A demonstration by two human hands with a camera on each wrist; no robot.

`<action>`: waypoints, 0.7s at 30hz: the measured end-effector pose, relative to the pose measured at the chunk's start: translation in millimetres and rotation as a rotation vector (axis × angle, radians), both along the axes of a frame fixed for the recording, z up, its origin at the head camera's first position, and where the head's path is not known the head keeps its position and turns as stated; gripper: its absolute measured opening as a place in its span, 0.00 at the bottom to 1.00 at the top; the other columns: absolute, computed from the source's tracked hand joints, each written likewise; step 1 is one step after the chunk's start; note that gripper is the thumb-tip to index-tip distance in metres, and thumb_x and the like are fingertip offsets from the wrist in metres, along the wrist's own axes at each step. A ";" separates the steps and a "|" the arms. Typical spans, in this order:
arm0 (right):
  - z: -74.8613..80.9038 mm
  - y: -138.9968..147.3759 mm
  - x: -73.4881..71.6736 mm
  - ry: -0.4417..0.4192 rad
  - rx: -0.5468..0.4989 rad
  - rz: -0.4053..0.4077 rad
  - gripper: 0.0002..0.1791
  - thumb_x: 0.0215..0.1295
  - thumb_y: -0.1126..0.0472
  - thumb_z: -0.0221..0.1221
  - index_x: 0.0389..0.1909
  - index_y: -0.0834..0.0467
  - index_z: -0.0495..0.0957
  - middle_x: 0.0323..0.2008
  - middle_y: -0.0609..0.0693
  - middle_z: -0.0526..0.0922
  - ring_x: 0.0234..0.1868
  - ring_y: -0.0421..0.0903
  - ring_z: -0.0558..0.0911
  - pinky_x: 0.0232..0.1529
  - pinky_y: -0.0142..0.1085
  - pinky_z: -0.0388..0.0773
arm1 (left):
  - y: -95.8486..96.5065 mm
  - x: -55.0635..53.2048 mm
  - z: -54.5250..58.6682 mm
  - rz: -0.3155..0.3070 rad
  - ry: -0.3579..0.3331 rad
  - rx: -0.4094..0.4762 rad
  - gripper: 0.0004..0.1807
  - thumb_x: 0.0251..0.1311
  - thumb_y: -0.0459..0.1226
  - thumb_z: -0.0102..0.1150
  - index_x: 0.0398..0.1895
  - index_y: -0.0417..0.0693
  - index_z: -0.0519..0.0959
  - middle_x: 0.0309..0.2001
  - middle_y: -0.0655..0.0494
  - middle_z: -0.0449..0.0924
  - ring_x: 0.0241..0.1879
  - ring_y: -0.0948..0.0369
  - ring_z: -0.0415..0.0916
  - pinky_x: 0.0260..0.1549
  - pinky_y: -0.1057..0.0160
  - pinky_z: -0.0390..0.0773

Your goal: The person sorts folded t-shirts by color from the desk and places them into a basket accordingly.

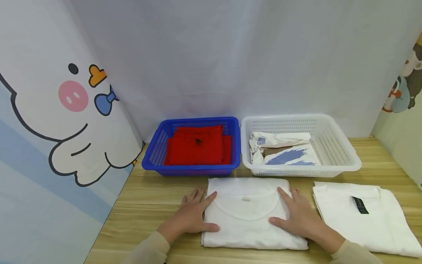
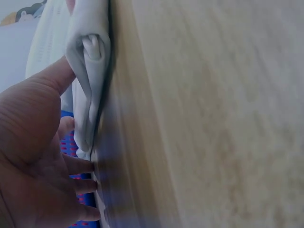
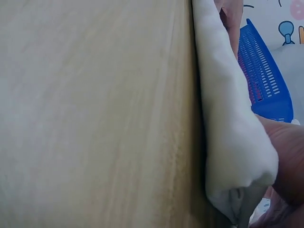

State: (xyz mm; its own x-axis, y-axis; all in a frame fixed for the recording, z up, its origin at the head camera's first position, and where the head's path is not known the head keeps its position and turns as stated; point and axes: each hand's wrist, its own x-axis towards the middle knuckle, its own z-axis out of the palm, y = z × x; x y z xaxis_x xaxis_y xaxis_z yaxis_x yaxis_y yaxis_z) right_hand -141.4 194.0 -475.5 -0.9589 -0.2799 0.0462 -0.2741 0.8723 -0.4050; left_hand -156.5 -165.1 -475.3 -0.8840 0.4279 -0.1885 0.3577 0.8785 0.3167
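A white round-necked shirt [image 1: 247, 231], folded into a rectangle, lies flat on the wooden table. Against its left side rests my left hand [image 1: 194, 216], thumb and index finger on the cloth, the other fingers spread on the table. My right hand [image 1: 298, 216] lies over the right edge, fingers extended on top. From the left wrist view, the folded layers of the shirt [image 2: 90, 42] show at the side, with the thumb of the left hand [image 2: 33, 137] touching them. A thick rounded fold of the shirt [image 3: 228, 114] faces the right wrist camera, beside the right hand [image 3: 289, 156].
Behind the shirt stand a blue basket [image 1: 194, 168] holding folded red clothes [image 1: 197, 152] and a white basket [image 1: 303, 169] with white, blue-printed garments [image 1: 290, 156]. Another folded white shirt [image 1: 369, 229] with a black label lies to the right. A pale curtain [image 1: 230, 58] hangs behind.
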 end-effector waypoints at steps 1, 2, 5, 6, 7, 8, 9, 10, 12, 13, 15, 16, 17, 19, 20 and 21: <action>1.1 1.0 0.6 0.009 -0.004 -0.004 0.56 0.49 0.27 0.61 0.71 0.60 0.61 0.65 0.77 0.56 0.65 0.76 0.57 0.52 0.71 0.63 | 0.7 0.5 0.6 0.001 0.000 0.014 0.58 0.42 0.74 0.56 0.76 0.66 0.50 0.74 0.38 0.47 0.71 0.37 0.42 0.61 0.29 0.48; 2.1 2.2 1.0 0.019 -0.006 -0.006 0.55 0.48 0.28 0.62 0.70 0.59 0.62 0.64 0.78 0.58 0.64 0.76 0.58 0.51 0.70 0.64 | 1.8 1.0 1.4 0.005 -0.001 0.032 0.57 0.44 0.73 0.57 0.76 0.64 0.50 0.73 0.37 0.48 0.71 0.37 0.43 0.62 0.30 0.49; 3.3 6.0 2.0 0.042 0.002 0.001 0.54 0.48 0.28 0.62 0.69 0.58 0.64 0.60 0.78 0.62 0.62 0.75 0.62 0.49 0.69 0.66 | 5.7 1.5 3.0 0.018 -0.010 0.053 0.55 0.48 0.69 0.59 0.77 0.60 0.50 0.72 0.37 0.50 0.71 0.38 0.45 0.63 0.33 0.51; 3.0 6.9 2.1 0.048 0.005 0.005 0.53 0.48 0.28 0.62 0.69 0.57 0.65 0.59 0.77 0.63 0.61 0.74 0.63 0.49 0.68 0.67 | 7.2 1.6 3.5 0.022 -0.012 0.057 0.55 0.48 0.68 0.60 0.77 0.59 0.51 0.72 0.36 0.51 0.71 0.38 0.46 0.63 0.34 0.51; 2.9 7.4 1.9 0.052 0.007 0.010 0.53 0.48 0.28 0.62 0.69 0.57 0.65 0.59 0.77 0.64 0.61 0.74 0.63 0.49 0.68 0.67 | 8.5 1.4 4.1 0.027 -0.014 0.057 0.55 0.49 0.67 0.61 0.77 0.58 0.51 0.72 0.37 0.52 0.71 0.38 0.46 0.63 0.34 0.51; 2.5 7.8 1.7 0.056 0.012 0.014 0.52 0.49 0.28 0.62 0.69 0.56 0.65 0.59 0.76 0.65 0.61 0.74 0.63 0.49 0.68 0.67 | 9.7 1.4 4.7 0.030 -0.017 0.060 0.55 0.49 0.66 0.61 0.77 0.57 0.51 0.72 0.37 0.52 0.71 0.38 0.46 0.63 0.34 0.51; 1.9 7.9 1.5 0.060 0.014 0.019 0.52 0.49 0.28 0.62 0.69 0.55 0.65 0.60 0.76 0.65 0.61 0.74 0.64 0.50 0.68 0.67 | 10.9 1.3 5.2 0.031 -0.019 0.058 0.54 0.49 0.66 0.62 0.76 0.57 0.52 0.72 0.37 0.52 0.70 0.37 0.46 0.64 0.34 0.52; 1.3 7.8 1.3 0.063 0.013 0.023 0.51 0.49 0.28 0.62 0.69 0.55 0.65 0.60 0.75 0.65 0.61 0.74 0.64 0.51 0.68 0.66 | 12.1 1.5 5.9 0.031 -0.019 0.063 0.54 0.49 0.65 0.62 0.76 0.56 0.52 0.72 0.37 0.52 0.70 0.37 0.47 0.63 0.34 0.52; 0.1 7.2 1.0 0.069 0.007 0.028 0.50 0.49 0.30 0.63 0.69 0.55 0.66 0.60 0.74 0.66 0.61 0.73 0.64 0.52 0.68 0.65 | 14.2 2.3 8.1 0.031 -0.025 0.088 0.54 0.49 0.62 0.65 0.76 0.54 0.53 0.72 0.37 0.53 0.70 0.37 0.47 0.63 0.35 0.52; -0.2 6.9 1.0 0.068 0.001 0.030 0.50 0.49 0.30 0.64 0.69 0.55 0.66 0.61 0.74 0.66 0.61 0.73 0.65 0.53 0.68 0.64 | 15.0 2.7 8.9 0.028 -0.026 0.106 0.53 0.49 0.61 0.66 0.76 0.53 0.54 0.72 0.38 0.54 0.70 0.37 0.48 0.64 0.36 0.53; -0.6 5.9 0.8 0.060 -0.022 0.029 0.49 0.49 0.32 0.65 0.68 0.56 0.66 0.61 0.73 0.66 0.61 0.72 0.65 0.53 0.67 0.65 | 16.5 3.2 9.7 0.023 -0.027 0.143 0.53 0.49 0.57 0.69 0.75 0.51 0.55 0.71 0.40 0.56 0.70 0.39 0.49 0.64 0.38 0.55; -0.5 5.5 0.8 0.052 -0.036 0.027 0.49 0.49 0.33 0.66 0.68 0.56 0.66 0.60 0.73 0.66 0.61 0.72 0.65 0.52 0.67 0.66 | 17.1 3.4 10.1 0.022 -0.028 0.168 0.53 0.49 0.54 0.70 0.75 0.51 0.55 0.71 0.41 0.57 0.70 0.40 0.50 0.64 0.39 0.56; -0.3 5.0 0.8 0.045 -0.051 0.024 0.49 0.48 0.34 0.67 0.68 0.56 0.66 0.60 0.72 0.66 0.60 0.71 0.65 0.51 0.66 0.67 | 17.5 3.4 10.0 0.021 -0.029 0.191 0.52 0.48 0.52 0.72 0.75 0.50 0.56 0.70 0.42 0.58 0.70 0.42 0.51 0.64 0.41 0.57; 0.4 4.0 0.9 0.028 -0.078 0.016 0.49 0.48 0.35 0.68 0.68 0.56 0.67 0.59 0.71 0.68 0.59 0.69 0.66 0.48 0.65 0.70 | 18.3 3.2 9.4 0.020 -0.027 0.234 0.52 0.47 0.47 0.74 0.75 0.50 0.56 0.70 0.45 0.60 0.69 0.44 0.53 0.64 0.44 0.59; 0.9 3.6 0.8 0.020 -0.094 0.013 0.48 0.47 0.37 0.69 0.68 0.55 0.67 0.58 0.69 0.69 0.58 0.68 0.68 0.47 0.63 0.72 | 18.6 2.9 8.9 0.022 -0.026 0.250 0.52 0.46 0.46 0.75 0.74 0.50 0.57 0.69 0.45 0.61 0.69 0.46 0.54 0.64 0.45 0.60; 1.4 3.2 0.7 0.012 -0.110 0.011 0.48 0.47 0.38 0.70 0.67 0.55 0.67 0.56 0.68 0.69 0.57 0.66 0.69 0.46 0.61 0.73 | 18.9 2.8 8.8 0.024 -0.026 0.269 0.52 0.45 0.44 0.75 0.74 0.50 0.57 0.69 0.45 0.61 0.69 0.46 0.55 0.64 0.45 0.60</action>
State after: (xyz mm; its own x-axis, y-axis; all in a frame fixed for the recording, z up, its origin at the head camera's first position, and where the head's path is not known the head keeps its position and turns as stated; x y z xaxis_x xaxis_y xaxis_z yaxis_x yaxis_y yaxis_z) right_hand -140.7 197.2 -474.0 -0.9551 -0.2827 0.0888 -0.2886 0.8195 -0.4952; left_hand -153.7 -146.2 -466.5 -0.8910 0.4444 -0.0931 0.3264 0.7696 0.5488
